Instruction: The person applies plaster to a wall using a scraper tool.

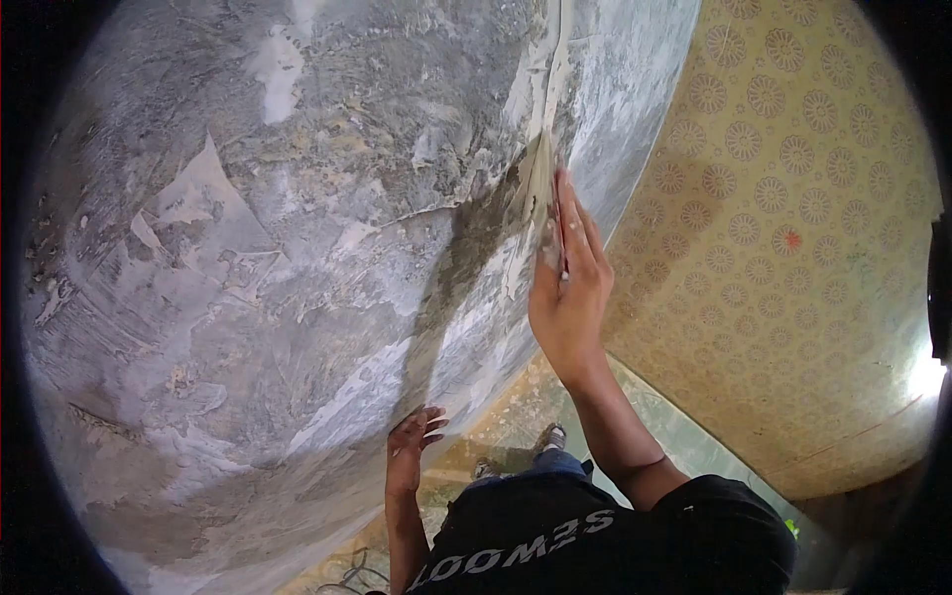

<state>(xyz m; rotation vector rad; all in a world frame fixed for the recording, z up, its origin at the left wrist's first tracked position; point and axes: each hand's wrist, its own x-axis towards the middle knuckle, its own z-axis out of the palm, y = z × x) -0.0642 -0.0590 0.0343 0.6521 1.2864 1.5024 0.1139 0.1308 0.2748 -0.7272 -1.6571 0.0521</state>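
My right hand (580,268) is up against the grey plastered wall (327,238), fingers pointing up along it. Between its thumb and fingers shows the narrow edge of a thin flat tool (565,253) smeared with putty; its exact kind I cannot tell. A raised seam of wet, pale putty (540,178) runs up the wall beside the fingertips, and white smears mark the thumb. Lower down, my left hand (417,433) holds nothing, its fingers apart and bent near the wall surface.
Brown patterned sheeting (783,198) covers the surface to the right of the wall. My shoes (551,436) stand on a putty-spattered floor (516,412). A loop of cable (362,572) lies at the bottom left, and a bright light (927,377) shines at the right edge.
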